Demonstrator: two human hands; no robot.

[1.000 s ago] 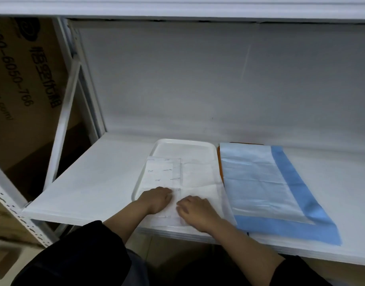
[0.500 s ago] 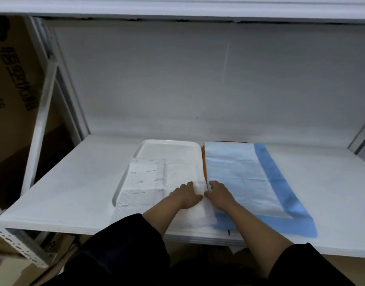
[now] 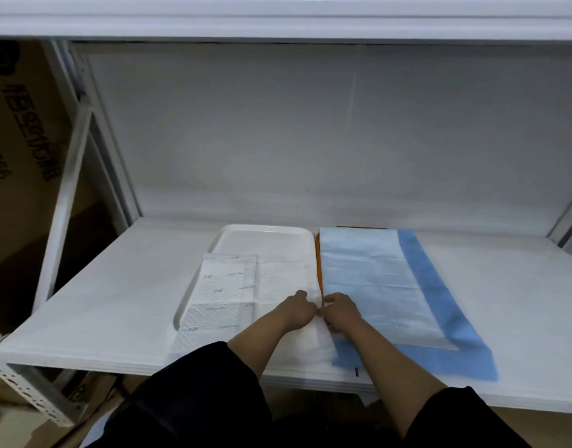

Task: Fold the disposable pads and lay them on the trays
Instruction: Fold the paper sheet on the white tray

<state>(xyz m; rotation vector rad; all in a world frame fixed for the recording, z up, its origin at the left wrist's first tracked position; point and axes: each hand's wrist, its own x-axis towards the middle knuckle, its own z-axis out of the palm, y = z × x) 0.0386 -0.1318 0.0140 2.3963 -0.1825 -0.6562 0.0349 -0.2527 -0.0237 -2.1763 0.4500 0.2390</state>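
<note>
Left hand [image 3: 297, 311] and right hand [image 3: 342, 312]: knuckles touching, fingers curled, whether pinching the white pad [image 3: 278, 305] edge cannot be told. Pad on white tray [image 3: 265, 232]. Right: blue pad [image 3: 391, 286] over orange tray [image 3: 318, 253]. Beyond: shelf [image 3: 504, 286].

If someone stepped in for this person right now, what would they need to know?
Left hand and right hand meet at the right edge of the white pad; whether either has a grip on it is unclear.
The white pad lies folded on the white tray, its near end hanging past the tray.
The blue pad covers an orange tray.
Left: tidy the white pad's edges.
</note>
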